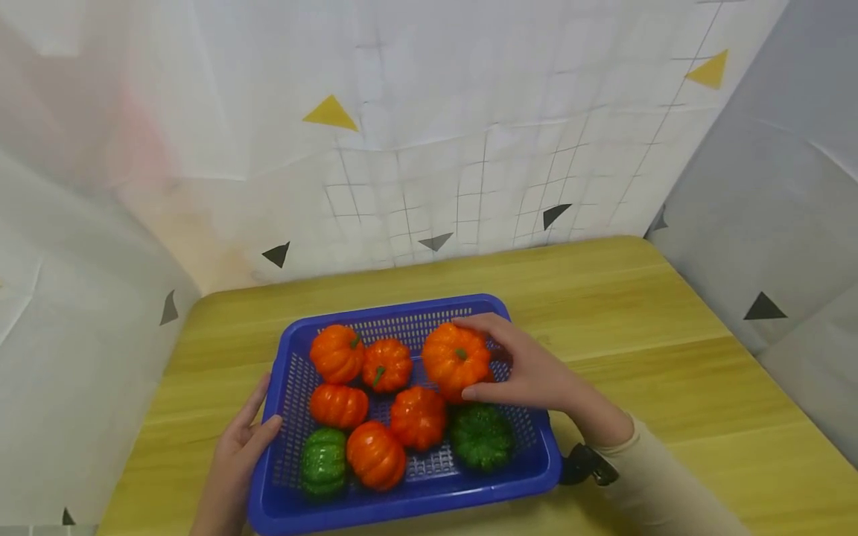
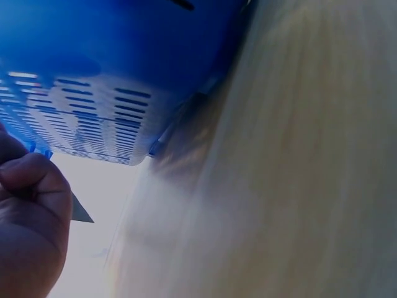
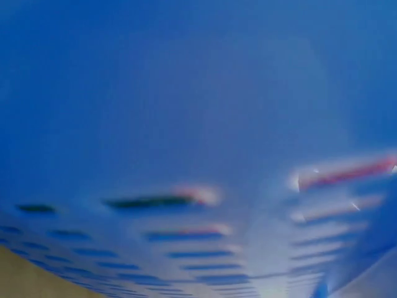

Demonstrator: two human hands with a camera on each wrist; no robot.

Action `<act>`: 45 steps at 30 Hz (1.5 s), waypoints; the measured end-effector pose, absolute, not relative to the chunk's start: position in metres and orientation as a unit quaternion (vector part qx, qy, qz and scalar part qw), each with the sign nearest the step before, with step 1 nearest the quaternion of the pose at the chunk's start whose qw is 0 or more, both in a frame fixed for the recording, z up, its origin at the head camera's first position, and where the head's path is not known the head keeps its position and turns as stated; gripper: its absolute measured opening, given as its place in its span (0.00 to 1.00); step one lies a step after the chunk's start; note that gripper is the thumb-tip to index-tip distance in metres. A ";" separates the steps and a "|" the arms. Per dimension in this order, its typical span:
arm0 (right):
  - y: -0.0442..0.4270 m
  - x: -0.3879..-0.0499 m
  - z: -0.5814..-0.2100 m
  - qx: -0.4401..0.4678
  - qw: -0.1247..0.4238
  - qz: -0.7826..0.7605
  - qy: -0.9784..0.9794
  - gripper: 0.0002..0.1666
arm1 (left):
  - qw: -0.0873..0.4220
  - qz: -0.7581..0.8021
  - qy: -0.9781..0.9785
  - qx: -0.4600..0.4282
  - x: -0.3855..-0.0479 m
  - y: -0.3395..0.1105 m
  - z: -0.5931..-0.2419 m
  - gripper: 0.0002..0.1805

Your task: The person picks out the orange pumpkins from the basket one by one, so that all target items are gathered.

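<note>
A blue plastic basket (image 1: 395,508) holds several small toy pumpkins, orange and green. My right hand (image 1: 526,365) reaches over the basket's right side and grips the largest orange pumpkin (image 1: 456,357) between thumb and fingers. Just below it in the head view lie a dark green pumpkin (image 1: 481,438) and an orange-red pumpkin (image 1: 418,418). At the left rim, my left hand (image 1: 234,454) holds the basket, thumb on the rim and fingers along the outside. The left wrist view has part of this hand (image 2: 34,217) beside the slotted basket wall (image 2: 93,112). Only the basket wall (image 3: 186,112) fills the right wrist view.
Toward the basket's left are orange pumpkins (image 1: 337,353) and a green pumpkin (image 1: 325,463). The basket is over a wooden table (image 1: 643,335). White sheets (image 1: 436,171) with triangles and grid lines stand behind and at both sides. A black strap (image 1: 590,465) circles the right wrist.
</note>
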State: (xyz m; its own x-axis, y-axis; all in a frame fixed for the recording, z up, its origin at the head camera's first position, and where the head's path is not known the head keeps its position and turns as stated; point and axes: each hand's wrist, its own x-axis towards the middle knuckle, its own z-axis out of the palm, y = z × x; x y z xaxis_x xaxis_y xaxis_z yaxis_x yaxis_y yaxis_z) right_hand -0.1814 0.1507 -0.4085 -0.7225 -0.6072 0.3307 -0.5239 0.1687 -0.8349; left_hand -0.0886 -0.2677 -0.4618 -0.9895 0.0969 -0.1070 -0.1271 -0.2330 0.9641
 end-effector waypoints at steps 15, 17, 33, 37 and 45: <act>0.211 -0.212 -0.396 -0.212 -0.002 -0.570 0.794 0.47 | 0.061 0.792 0.607 0.011 -0.086 -0.270 -0.466 0.33; 0.219 -0.218 -0.398 -0.188 -0.005 -0.578 0.794 0.47 | 0.062 0.791 0.609 0.005 -0.086 -0.270 -0.466 0.33; 0.245 -0.262 -0.453 -0.059 -0.018 -0.549 0.834 0.56 | 0.058 0.786 0.615 0.006 -0.086 -0.272 -0.466 0.33; 0.253 -0.267 -0.473 -0.047 -0.026 -0.533 0.844 0.55 | 0.063 0.783 0.619 -0.003 -0.086 -0.272 -0.465 0.33; 0.266 -0.268 -0.502 -0.008 -0.023 -0.531 0.847 0.56 | 0.071 0.791 0.607 0.010 -0.089 -0.270 -0.463 0.33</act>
State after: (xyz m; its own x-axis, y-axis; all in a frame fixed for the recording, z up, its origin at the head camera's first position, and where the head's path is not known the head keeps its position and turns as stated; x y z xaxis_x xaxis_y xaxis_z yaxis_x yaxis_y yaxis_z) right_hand -0.2681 0.2660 -0.5021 -0.9989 0.0107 0.0466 -0.0373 0.4365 -0.8989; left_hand -0.0891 -0.2698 -0.4633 -0.9897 0.1245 -0.0711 -0.1009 -0.2526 0.9623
